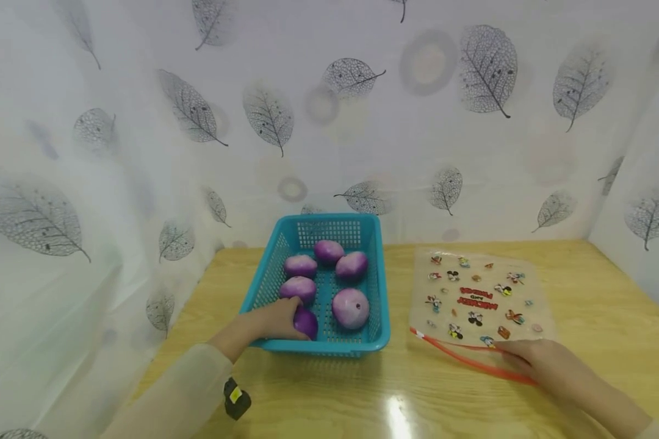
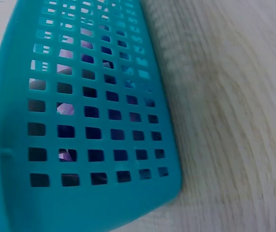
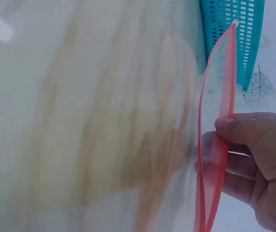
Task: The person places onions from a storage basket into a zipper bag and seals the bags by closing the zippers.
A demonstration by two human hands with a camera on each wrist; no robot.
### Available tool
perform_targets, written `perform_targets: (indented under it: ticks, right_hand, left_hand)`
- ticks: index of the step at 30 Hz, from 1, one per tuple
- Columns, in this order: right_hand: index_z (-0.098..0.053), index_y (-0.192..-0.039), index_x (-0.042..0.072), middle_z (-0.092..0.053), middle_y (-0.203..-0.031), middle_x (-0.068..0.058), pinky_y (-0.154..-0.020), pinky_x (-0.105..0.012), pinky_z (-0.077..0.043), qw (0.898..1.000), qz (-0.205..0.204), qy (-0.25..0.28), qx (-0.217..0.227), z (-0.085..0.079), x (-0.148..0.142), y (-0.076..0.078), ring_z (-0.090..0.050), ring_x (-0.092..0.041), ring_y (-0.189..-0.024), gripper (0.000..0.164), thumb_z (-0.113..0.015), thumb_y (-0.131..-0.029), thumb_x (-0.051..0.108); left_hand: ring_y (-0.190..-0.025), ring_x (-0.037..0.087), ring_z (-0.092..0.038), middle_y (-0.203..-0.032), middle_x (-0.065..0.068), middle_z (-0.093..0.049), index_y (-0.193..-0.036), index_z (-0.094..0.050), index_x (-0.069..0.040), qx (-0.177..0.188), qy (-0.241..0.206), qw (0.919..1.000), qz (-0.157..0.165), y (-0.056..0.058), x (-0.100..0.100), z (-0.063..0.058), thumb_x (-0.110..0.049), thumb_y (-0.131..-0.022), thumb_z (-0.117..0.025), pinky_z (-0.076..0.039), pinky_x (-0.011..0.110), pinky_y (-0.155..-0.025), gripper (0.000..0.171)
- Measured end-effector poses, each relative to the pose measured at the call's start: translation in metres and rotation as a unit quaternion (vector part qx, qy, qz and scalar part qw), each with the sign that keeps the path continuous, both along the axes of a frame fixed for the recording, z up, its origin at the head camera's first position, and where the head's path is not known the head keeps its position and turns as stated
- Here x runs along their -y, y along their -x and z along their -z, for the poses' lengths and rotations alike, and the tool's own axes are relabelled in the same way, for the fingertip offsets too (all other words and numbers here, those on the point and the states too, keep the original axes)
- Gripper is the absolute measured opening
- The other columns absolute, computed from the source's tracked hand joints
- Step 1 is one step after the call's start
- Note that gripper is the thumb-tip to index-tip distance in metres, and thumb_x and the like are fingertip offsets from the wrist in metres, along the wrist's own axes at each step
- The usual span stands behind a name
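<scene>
A blue-green plastic basket (image 1: pixel 384 286) holds several purple onions, one pale and round (image 1: pixel 350 308) at its right. In the basket's near left corner my left hand (image 1: pixel 279 318) grips a dark purple onion (image 1: pixel 306 323). In the left wrist view the basket's slotted wall (image 2: pixel 94 121) hides that hand. My right hand (image 1: pixel 540 363) pinches the red zip edge (image 1: pixel 467 360) of a clear zip bag (image 1: pixel 434 289) printed with cartoon figures. The right wrist view shows the thumb and fingers of that hand (image 3: pixel 258 159) on the red edge, with the bag's mouth parted.
Both basket and bag are on a light wooden table (image 1: pixel 335 390). Behind and at the sides hangs a white sheet with leaf prints (image 1: pixel 318 122). A small black device with a yellow mark (image 1: pixel 237 399) is at the left wrist.
</scene>
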State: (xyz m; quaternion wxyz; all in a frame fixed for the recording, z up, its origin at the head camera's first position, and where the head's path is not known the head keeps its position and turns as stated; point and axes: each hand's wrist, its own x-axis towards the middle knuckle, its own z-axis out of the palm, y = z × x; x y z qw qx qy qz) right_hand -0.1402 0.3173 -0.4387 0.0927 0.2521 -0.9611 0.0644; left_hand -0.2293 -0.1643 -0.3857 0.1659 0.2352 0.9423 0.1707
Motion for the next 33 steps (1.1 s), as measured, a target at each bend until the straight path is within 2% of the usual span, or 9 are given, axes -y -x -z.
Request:
perform_targets:
  ticks: [3, 8, 12, 17, 20, 23, 27, 29, 33]
  right_hand:
    - [-0.074, -0.097, 0.015, -0.072, -0.084, 0.006, -0.066, -0.034, -0.054, 1.000, -0.001, 0.010, -0.013, -0.003, 0.005, 0.000, -0.062, -0.002, -0.071, 0.019, -0.074, -0.078, 0.015]
    - [-0.074, -0.089, 0.015, -0.071, -0.077, 0.008, -0.059, -0.025, -0.053, 0.996, -0.028, 0.044, -0.067, -0.004, 0.011, 0.002, -0.062, 0.000, -0.065, 0.020, -0.078, -0.070, 0.009]
    - [-0.072, -0.079, 0.013, -0.068, -0.069, 0.008, -0.050, -0.015, -0.047, 0.989, -0.065, 0.087, -0.104, -0.002, 0.017, 0.005, -0.060, 0.000, -0.059, 0.023, -0.081, -0.062, 0.000]
    - [-0.071, -0.076, 0.013, -0.066, -0.068, 0.009, -0.049, -0.017, -0.045, 0.992, -0.037, 0.117, -0.037, -0.006, 0.027, 0.006, -0.053, 0.006, -0.058, 0.013, -0.077, -0.072, 0.003]
    - [-0.071, -0.078, 0.013, -0.066, -0.068, 0.010, -0.049, -0.018, -0.044, 0.992, -0.015, 0.126, -0.004, -0.009, 0.031, 0.006, -0.049, 0.008, -0.057, 0.010, -0.074, -0.076, 0.004]
    - [-0.070, -0.078, 0.014, -0.063, -0.066, 0.013, -0.049, -0.018, -0.042, 0.991, 0.005, 0.131, 0.020, -0.010, 0.034, 0.005, -0.043, 0.009, -0.055, 0.008, -0.072, -0.078, 0.006]
    - [-0.069, -0.079, 0.014, -0.059, -0.065, 0.017, -0.049, -0.018, -0.040, 0.989, 0.033, 0.135, 0.056, -0.012, 0.038, 0.002, -0.043, 0.008, -0.055, 0.005, -0.069, -0.083, 0.011]
    - [-0.068, -0.080, 0.014, -0.060, -0.066, 0.017, -0.050, -0.019, -0.041, 0.987, 0.048, 0.137, 0.065, -0.012, 0.040, 0.001, -0.045, 0.008, -0.056, 0.004, -0.068, -0.084, 0.013]
    - [-0.069, -0.082, 0.011, -0.061, -0.067, 0.014, -0.051, -0.020, -0.043, 0.987, 0.065, 0.135, 0.055, -0.013, 0.043, 0.000, -0.048, 0.006, -0.057, 0.004, -0.069, -0.084, 0.014]
  left_hand:
    - [-0.094, 0.019, -0.059, -0.101, 0.008, -0.059, -0.113, -0.050, -0.001, -0.011, -0.014, 0.9998, -0.010, 0.002, 0.001, -0.003, -0.046, -0.070, -0.078, -0.050, 0.038, -0.085, 0.068]
    - [-0.100, 0.023, -0.059, -0.113, 0.012, -0.058, -0.128, -0.043, -0.001, -0.025, -0.058, 0.9963, -0.059, 0.004, 0.003, -0.016, -0.044, -0.070, -0.078, -0.051, 0.040, -0.086, 0.080]
    - [-0.109, 0.028, -0.057, -0.125, 0.016, -0.054, -0.136, -0.037, -0.003, -0.026, -0.084, 0.9933, -0.075, 0.002, 0.002, -0.026, -0.048, -0.074, -0.075, -0.050, 0.045, -0.090, 0.085]
    - [-0.114, 0.032, -0.054, -0.134, 0.017, -0.048, -0.145, -0.032, -0.016, -0.042, -0.142, 0.9860, -0.077, -0.002, -0.003, -0.031, -0.051, -0.078, -0.072, -0.048, 0.049, -0.091, 0.085]
    - [-0.113, 0.033, -0.055, -0.135, 0.017, -0.048, -0.146, -0.031, -0.025, -0.037, -0.181, 0.9798, -0.077, -0.005, -0.005, -0.033, -0.049, -0.079, -0.071, -0.049, 0.049, -0.089, 0.081]
    - [-0.111, 0.034, -0.055, -0.134, 0.019, -0.049, -0.145, -0.032, -0.026, -0.027, -0.204, 0.9752, -0.080, -0.009, -0.008, -0.034, -0.047, -0.080, -0.071, -0.050, 0.049, -0.088, 0.079]
    - [-0.113, 0.035, -0.055, -0.133, 0.019, -0.049, -0.145, -0.033, -0.024, -0.029, -0.234, 0.9682, -0.085, -0.014, -0.010, -0.032, -0.043, -0.081, -0.072, -0.051, 0.048, -0.088, 0.077]
    - [-0.112, 0.034, -0.055, -0.133, 0.018, -0.049, -0.144, -0.034, -0.023, -0.038, -0.246, 0.9647, -0.087, -0.018, -0.012, -0.030, -0.041, -0.080, -0.074, -0.052, 0.047, -0.086, 0.078]
    - [-0.105, 0.029, -0.057, -0.132, 0.012, -0.050, -0.143, -0.036, -0.022, -0.087, -0.260, 0.9582, -0.082, -0.029, -0.018, -0.028, -0.041, -0.076, -0.077, -0.054, 0.042, -0.082, 0.081]
